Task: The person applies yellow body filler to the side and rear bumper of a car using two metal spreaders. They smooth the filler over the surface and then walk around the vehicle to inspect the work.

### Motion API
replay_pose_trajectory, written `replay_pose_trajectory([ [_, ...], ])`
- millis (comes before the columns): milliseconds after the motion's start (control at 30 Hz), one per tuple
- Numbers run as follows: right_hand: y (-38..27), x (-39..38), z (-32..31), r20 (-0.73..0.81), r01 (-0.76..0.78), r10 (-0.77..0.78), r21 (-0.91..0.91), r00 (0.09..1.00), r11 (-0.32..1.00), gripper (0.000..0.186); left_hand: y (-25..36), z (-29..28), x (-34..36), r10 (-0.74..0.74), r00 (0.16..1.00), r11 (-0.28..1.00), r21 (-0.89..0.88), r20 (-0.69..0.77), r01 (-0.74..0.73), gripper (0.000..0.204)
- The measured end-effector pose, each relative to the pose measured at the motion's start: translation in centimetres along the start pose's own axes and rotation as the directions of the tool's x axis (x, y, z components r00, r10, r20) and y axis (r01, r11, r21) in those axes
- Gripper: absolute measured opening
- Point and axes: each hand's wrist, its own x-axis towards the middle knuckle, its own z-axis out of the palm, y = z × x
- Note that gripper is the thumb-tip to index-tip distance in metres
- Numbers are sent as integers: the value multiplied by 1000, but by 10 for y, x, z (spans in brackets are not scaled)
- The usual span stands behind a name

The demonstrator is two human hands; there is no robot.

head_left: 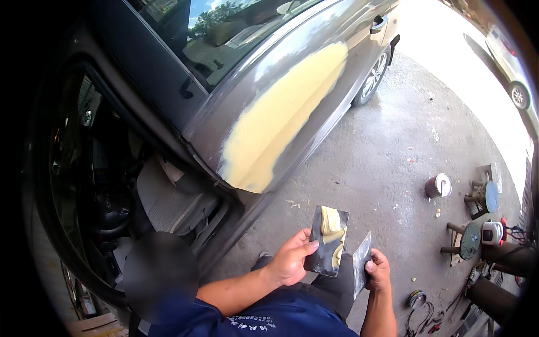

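Observation:
My left hand (pixel 290 259) grips a dark flat board (pixel 324 255) by its left edge, thumb on top. A thick smear of yellow body filler (pixel 332 223) lies on its upper part, with more down the right edge. In my right hand (pixel 379 269) is a thin filler spreader (pixel 362 264), its greyish blade pointing up, a little right of the board and apart from it. Ahead, a grey-brown car door (pixel 224 118) carries a long patch of yellow filler (pixel 281 121). Neither hand touches the door.
Beside the door, the car's opening shows a grey seat (pixel 171 196). On the concrete floor at right stand a tin can (pixel 438 186), a blue-topped stool (pixel 489 196) and a green-topped stool (pixel 469 241). Cables and a round tin (pixel 416 299) lie nearer me. Another car (pixel 514 67) is outside.

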Motion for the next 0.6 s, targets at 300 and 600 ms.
replay_pose_trajectory([
  [300, -102, -2, 13, -52, 11, -15, -83, 999, 997, 28, 11, 152, -16, -86, 974, 986, 160, 208, 53, 27],
  [600, -142, -72, 81, -86, 337, -404, -412, 911, 847, 43, 32, 194, 3, 573, 746, 774, 75, 341, -629, 31],
])
